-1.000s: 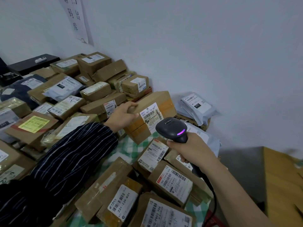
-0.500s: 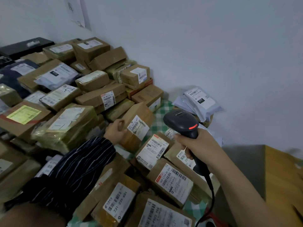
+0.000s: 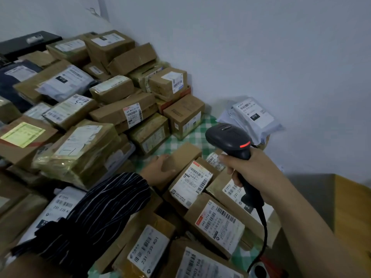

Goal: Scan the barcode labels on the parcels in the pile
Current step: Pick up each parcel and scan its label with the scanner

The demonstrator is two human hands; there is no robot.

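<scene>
A pile of brown cardboard parcels with white barcode labels covers a table with a green checked cloth. My right hand grips a black barcode scanner by its handle; a red light glows on its head, which points left over the parcels. My left hand, in a dark striped sleeve, holds a small brown box lying on the cloth, plain side up. Right beside it lies a labelled parcel.
White plastic mailers lie against the wall at the back right. More labelled boxes crowd the near edge. A wooden surface stands at the right. The scanner's cable hangs down toward the floor.
My left hand has brought the small box down from the raised position onto the cloth, its label now out of sight. The scanner's light went from purple to red.
</scene>
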